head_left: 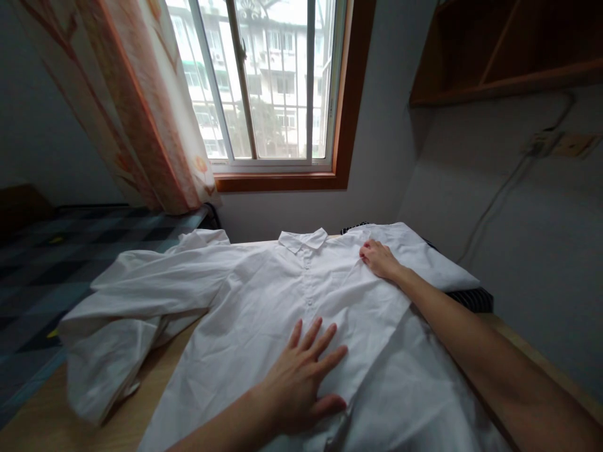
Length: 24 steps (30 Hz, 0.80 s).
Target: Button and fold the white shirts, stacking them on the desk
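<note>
A white button-up shirt [254, 301] lies spread over a wooden table, its collar pointing at the window and its button placket running down the middle. The left sleeve in view hangs bunched over the table's side. My left hand [306, 373] rests on the lower front of the shirt, palm down with fingers spread. Up by the shoulder on the right, my right hand [378, 257] has its fingers curled into the white cloth, pinching it. A fold of fabric runs down from there along the shirt's right side.
Dark striped cloth [471, 299] shows beneath the shirt at the right. A bed with a checked cover [42, 270] stands at the left, by a patterned curtain [136, 107]. Behind are a window [277, 94] and a wall shelf [509, 81]. Bare wood of the table [141, 376] shows at the front left.
</note>
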Tool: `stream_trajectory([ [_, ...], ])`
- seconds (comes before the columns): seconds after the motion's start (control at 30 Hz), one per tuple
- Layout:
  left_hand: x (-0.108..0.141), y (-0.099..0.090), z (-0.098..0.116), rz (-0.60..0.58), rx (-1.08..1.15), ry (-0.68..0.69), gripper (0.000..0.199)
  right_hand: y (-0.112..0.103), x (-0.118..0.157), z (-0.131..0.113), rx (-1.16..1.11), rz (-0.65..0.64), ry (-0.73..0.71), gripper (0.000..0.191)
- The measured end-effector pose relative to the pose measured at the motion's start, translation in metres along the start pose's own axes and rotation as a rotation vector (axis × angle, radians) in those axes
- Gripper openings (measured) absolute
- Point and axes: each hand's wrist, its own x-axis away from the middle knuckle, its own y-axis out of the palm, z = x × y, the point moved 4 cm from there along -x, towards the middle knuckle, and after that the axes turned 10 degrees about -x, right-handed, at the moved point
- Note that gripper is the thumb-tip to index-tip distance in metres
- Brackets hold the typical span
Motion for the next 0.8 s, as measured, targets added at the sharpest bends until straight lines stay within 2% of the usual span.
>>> stream_trajectory([
  [0.13, 0.013, -0.001, 0.006, -0.04, 0.035, 0.014, 0.075, 0.003, 0.0, 0.012, -0.042, 0.152, 0.133, 0.037],
  [0.27, 0.023, -0.003, 0.009, -0.057, 0.042, -0.011, 0.077, 0.01, 0.001, 0.018, -0.088, 0.187, 0.168, 0.047],
  [0.33, 0.025, -0.004, 0.009, -0.06, 0.039, -0.032, 0.078, 0.013, 0.002, 0.019, -0.102, 0.149, 0.159, 0.06],
  [0.47, 0.025, -0.006, 0.009, -0.091, 0.048, -0.038, 0.082, 0.024, 0.011, 0.016, -0.029, -0.101, 0.035, 0.075],
  [0.53, 0.025, -0.005, 0.008, -0.103, 0.047, -0.027, 0.085, 0.027, 0.015, 0.016, 0.012, -0.165, 0.006, 0.079],
  [0.67, 0.027, -0.004, 0.008, -0.109, 0.035, -0.026, 0.085, 0.028, 0.009, 0.023, 0.036, -0.186, 0.079, 0.083],
  [0.8, 0.032, -0.006, 0.01, -0.116, 0.051, -0.03, 0.081, 0.027, -0.005, 0.029, 0.045, -0.147, 0.153, 0.083],
])
